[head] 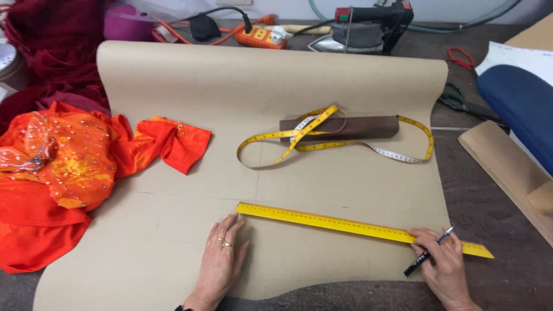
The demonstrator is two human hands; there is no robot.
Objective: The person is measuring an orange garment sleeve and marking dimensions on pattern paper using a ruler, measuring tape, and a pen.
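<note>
Here, the yellow ruler (363, 227) lies slantwise on the brown paper (322, 86). The left hand (222, 259), grip apart, rests flat beside the ruler's near end; the right hand (440, 262), grip clamped on a pen (429, 251), presses the ruler's far end.

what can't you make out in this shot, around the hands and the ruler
- Head view: the yellow ruler has its far right stretch partly covered by the right hand.
- Pen tip: hidden by the fingers, so whether it touches the brown paper is unclear.
- Ruler markings: too small to read.
- Left hand: wrist cut off by the bottom edge.
- Orange cloth: cut off by the left edge.
</note>
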